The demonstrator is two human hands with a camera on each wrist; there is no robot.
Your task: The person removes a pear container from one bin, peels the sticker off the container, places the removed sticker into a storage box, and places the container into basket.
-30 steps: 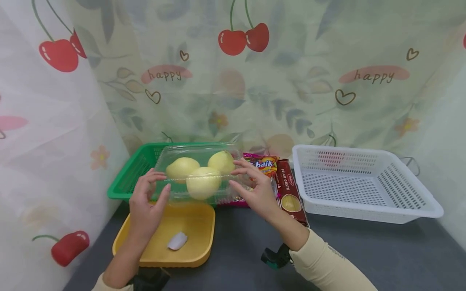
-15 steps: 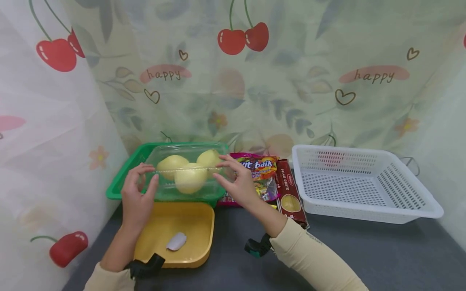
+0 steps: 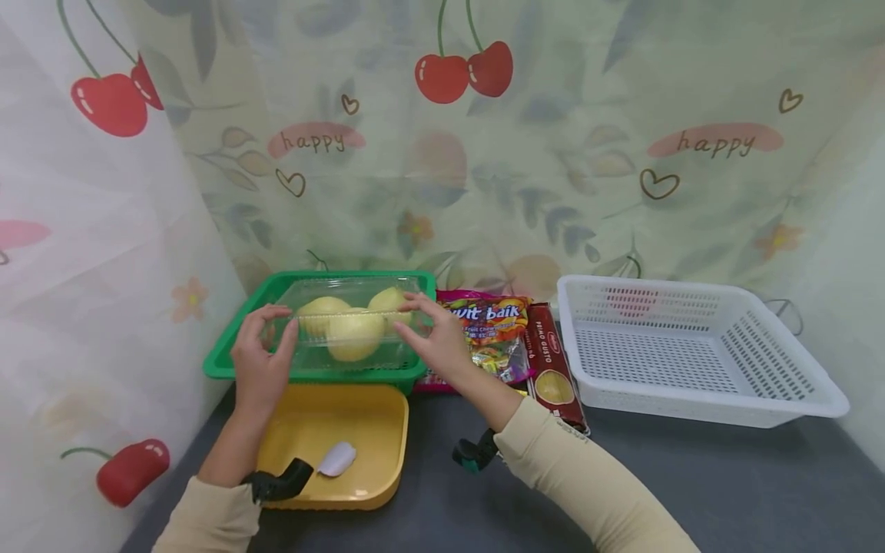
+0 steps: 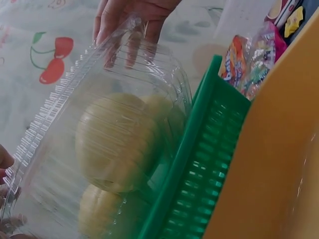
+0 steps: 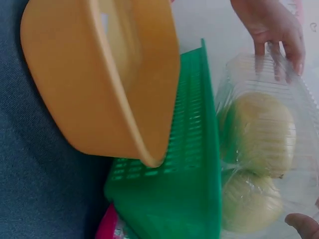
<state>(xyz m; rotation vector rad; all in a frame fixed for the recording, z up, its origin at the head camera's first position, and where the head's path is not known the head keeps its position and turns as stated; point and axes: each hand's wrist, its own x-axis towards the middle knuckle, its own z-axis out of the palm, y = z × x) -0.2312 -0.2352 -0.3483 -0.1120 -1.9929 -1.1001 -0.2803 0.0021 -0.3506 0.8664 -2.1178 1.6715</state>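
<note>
A clear plastic box (image 3: 343, 359) holding three round, pale yellow fruits (image 3: 356, 336) overlaps the green basket (image 3: 221, 364) in the head view. My left hand (image 3: 263, 355) grips its left end between thumb and fingers. At the opposite end, my right hand (image 3: 442, 342) pinches the box the same way. The left wrist view shows the right hand (image 4: 137, 17) at the box's far end, with the ridged rim running between both hands. Beside the basket's green rim, in the right wrist view, two fruits (image 5: 264, 134) show through the plastic.
In front of the basket stands a yellow tray (image 3: 373, 480) with a small whitish piece (image 3: 337, 458) in it. A colourful candy bag (image 3: 494, 326) and a brown packet (image 3: 551, 369) lie right of the basket. Further right is a white perforated basket (image 3: 705, 407).
Both hands have carried the box leftward, and it now sits more over the green basket. The candy bag shows more fully.
</note>
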